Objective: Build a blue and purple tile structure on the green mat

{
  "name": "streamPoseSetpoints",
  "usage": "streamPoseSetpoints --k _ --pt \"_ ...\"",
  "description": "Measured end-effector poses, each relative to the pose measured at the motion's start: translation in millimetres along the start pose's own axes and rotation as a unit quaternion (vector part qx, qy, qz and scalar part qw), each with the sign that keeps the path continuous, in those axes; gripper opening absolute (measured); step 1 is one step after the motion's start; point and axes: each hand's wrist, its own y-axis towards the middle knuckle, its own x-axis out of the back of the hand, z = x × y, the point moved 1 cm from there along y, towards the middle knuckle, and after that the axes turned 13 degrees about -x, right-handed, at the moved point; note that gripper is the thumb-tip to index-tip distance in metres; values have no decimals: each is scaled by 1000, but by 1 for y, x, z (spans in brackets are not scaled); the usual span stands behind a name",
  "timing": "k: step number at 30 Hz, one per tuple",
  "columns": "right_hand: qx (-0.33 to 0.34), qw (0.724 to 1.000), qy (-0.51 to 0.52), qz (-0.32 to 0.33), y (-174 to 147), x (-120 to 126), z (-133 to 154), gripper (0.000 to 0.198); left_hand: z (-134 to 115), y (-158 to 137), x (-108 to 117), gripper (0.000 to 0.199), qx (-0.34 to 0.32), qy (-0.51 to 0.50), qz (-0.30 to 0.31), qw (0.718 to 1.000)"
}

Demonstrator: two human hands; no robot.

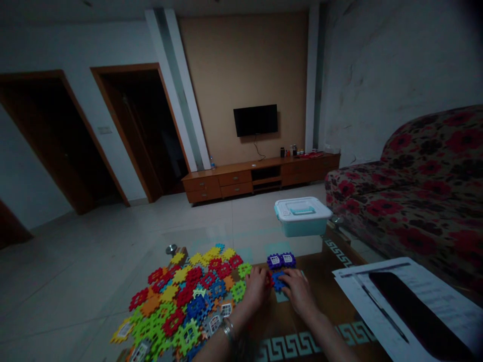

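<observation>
Our glass-topped surface (320, 276) carries a spread heap of notched tiles (184, 295). At its right side sit our left hand (257, 285) and right hand (297, 290), a purple tile pair (281, 260) beyond them. The left bends over a red tile (268, 280), its grip hidden from us; the right, nearly closed, pinches a blue tile (278, 282). We judge both light, stiff plastic, best held by opposite toothed edges.
</observation>
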Motion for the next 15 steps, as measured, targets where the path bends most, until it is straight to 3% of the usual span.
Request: streamPoseSetpoints --k 6,10,15 --pt "-10 1000 -15 -5 2 -3 0 34 10 -1 10 51 33 16 3 999" --pt "-10 999 -41 -16 -2 1 4 33 19 -13 26 46 64 44 -34 996" --pt "-8 998 -63 -19 -6 5 9 29 37 -38 42 41 54 42 -43 997"
